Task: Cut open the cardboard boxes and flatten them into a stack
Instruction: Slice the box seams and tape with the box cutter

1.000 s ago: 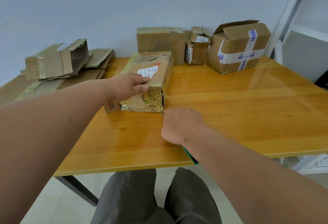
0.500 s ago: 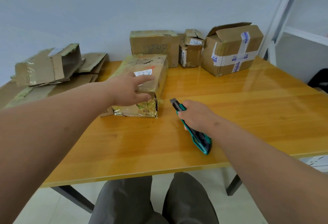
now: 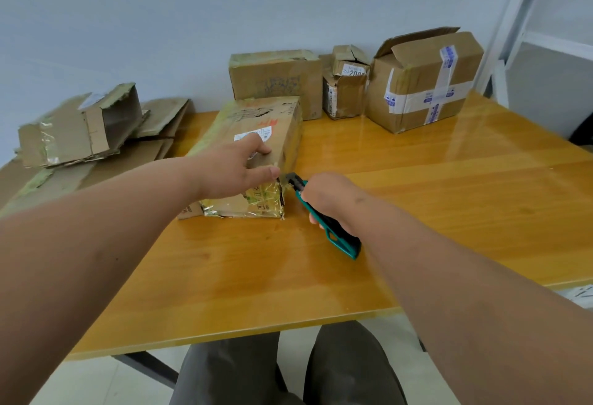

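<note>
Cardboard box (image 3: 256, 135): long brown carton, lying flat on the bench (image 3: 417, 199); near end wrapped in shiny clear tape, crumpled and torn at the corner; white label and red marking on top. Left hand (image 3: 234, 173) presses its top near the front edge, fingers (image 3: 260, 147) spread over the label, thumb at the front top corner. Right hand (image 3: 330, 199), just right of the left thumb, has its fingers curled round a teal utility knife (image 3: 324, 221), whose dark tip sits at the box's near right corner, apparently touching.

Beyond the left fingers, along the wall: plain carton (image 3: 276, 80), small torn carton (image 3: 346, 83), large carton crossed with white-and-blue tape (image 3: 426, 80), flaps partly raised. Far left of the left hand: opened box (image 3: 80, 128) on top of flattened cardboard sheets (image 3: 154, 135).

Surface: glossy orange wood bench, dark legs. Room: pale blue-grey wall, white shelf frame (image 3: 529, 19) at right, light tiled floor, grey trousers below.

Change from half a second earlier: the knife has moved from open bench up to the box corner; the left hand stays on the box top.
</note>
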Tool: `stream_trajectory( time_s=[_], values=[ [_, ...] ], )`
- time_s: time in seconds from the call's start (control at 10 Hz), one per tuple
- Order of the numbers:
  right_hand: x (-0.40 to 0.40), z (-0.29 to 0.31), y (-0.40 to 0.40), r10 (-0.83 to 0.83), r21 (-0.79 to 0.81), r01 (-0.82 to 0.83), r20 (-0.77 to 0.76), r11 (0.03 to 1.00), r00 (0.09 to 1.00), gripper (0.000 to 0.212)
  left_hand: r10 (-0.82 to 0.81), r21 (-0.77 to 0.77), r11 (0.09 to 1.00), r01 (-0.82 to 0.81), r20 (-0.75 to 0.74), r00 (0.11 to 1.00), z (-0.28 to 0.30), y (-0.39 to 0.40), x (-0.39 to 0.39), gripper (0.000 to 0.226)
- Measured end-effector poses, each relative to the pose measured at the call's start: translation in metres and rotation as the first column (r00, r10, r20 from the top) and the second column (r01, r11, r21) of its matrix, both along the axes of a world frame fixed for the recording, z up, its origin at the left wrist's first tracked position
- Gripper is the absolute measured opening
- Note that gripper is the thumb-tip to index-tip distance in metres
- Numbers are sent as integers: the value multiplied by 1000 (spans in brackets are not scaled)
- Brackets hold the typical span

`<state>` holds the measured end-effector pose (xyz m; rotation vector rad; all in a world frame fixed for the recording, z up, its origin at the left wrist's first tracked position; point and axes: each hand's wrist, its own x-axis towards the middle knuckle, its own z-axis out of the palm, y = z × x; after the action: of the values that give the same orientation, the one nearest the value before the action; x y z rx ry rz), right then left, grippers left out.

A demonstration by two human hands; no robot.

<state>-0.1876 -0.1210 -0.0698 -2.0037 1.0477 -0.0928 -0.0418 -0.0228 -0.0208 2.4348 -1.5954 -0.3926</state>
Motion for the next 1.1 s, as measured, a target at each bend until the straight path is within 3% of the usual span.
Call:
stream_trajectory(
  time_s=[0.3, 0.7, 0.8, 1.0, 1.1],
  values=[
    [-11, 0, 2, 168, -98, -168, -10, 981, 986, 18, -48, 41, 998, 47, 15, 999, 2, -4, 2, 58],
    [-42, 10, 18, 294, -51, -297, -47, 954, 955, 11, -96, 102, 991, 88, 81, 992, -2, -1, 6, 56],
    [-40, 12, 36, 485, -73, -492, -94, 868, 869, 17, -88, 135, 988, 75, 91, 992, 0, -2, 5, 57],
    [-52, 12, 27, 423, -75, -431, -109, 899, 900, 25, -51, 137, 990, 39, 84, 995, 6, 0, -1, 55],
    [-68, 16, 9, 270, -101, -280, -96, 955, 958, 17, -35, 127, 992, 27, 64, 997, 9, -2, -8, 53]
  ],
)
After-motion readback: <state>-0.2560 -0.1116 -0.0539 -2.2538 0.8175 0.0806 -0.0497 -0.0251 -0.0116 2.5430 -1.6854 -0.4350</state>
